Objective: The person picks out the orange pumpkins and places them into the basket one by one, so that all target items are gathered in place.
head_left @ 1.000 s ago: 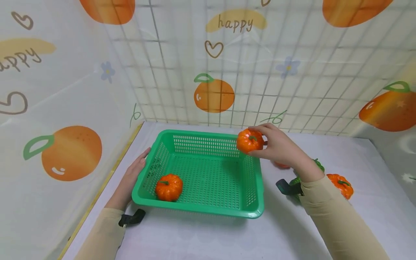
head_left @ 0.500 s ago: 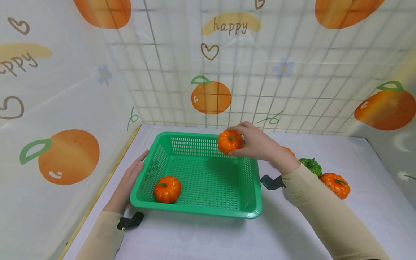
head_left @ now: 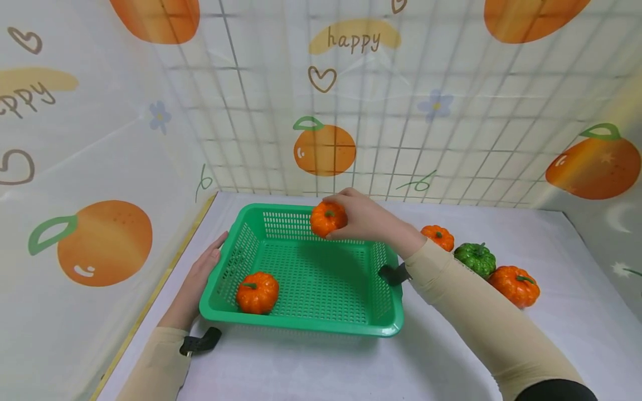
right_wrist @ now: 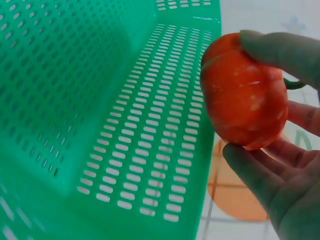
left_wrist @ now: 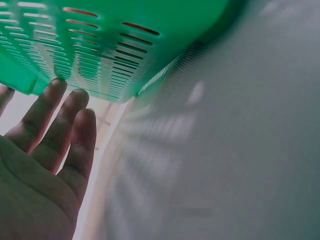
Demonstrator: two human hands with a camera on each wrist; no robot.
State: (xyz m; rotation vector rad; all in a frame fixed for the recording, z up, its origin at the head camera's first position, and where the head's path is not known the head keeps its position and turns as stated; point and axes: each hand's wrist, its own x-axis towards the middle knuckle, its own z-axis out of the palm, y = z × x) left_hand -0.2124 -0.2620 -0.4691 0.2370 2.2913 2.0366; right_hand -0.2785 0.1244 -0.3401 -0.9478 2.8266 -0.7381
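Note:
My right hand [head_left: 368, 216] grips a small orange pumpkin [head_left: 328, 219] above the back part of a green plastic basket [head_left: 301, 324]. In the right wrist view, thumb and fingers close around the pumpkin [right_wrist: 245, 95], whose green stem points away from the basket wall. Against the outside of the basket's left wall rests my left hand [head_left: 197, 281], its fingers fairly straight. The left wrist view shows those fingers [left_wrist: 70, 125] by the slotted wall [left_wrist: 115, 55]. Another orange pumpkin [head_left: 258, 293] sits inside the basket at its front left corner.
Right of the basket, on the white tabletop [head_left: 281, 367], lie a small orange pumpkin [head_left: 438, 238], a green pumpkin [head_left: 476, 259] and a larger orange pumpkin [head_left: 515, 286], partly behind my right sleeve [head_left: 491, 317]. A printed sheet over a wire grid [head_left: 381, 133] stands behind.
My right hand has carried the gripped pumpkin leftward, from the basket's back right corner to over its back middle. The pumpkins on the right have come into fuller view. My left hand stays put.

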